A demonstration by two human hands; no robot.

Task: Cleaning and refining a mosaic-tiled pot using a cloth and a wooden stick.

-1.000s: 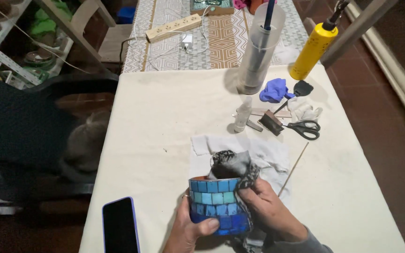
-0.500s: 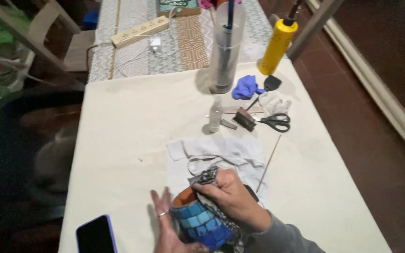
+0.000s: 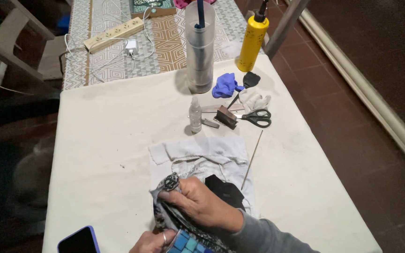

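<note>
Head view: the right hand (image 3: pixel 200 202) is closed on a stained rag (image 3: pixel 167 186), pressing it down onto the mosaic pot (image 3: pixel 188 242), which sits directly below it at the table (image 3: pixel 104 140) edge (mostly out of frame). The left hand (image 3: pixel 148 242) cups the pot's left side.
</note>
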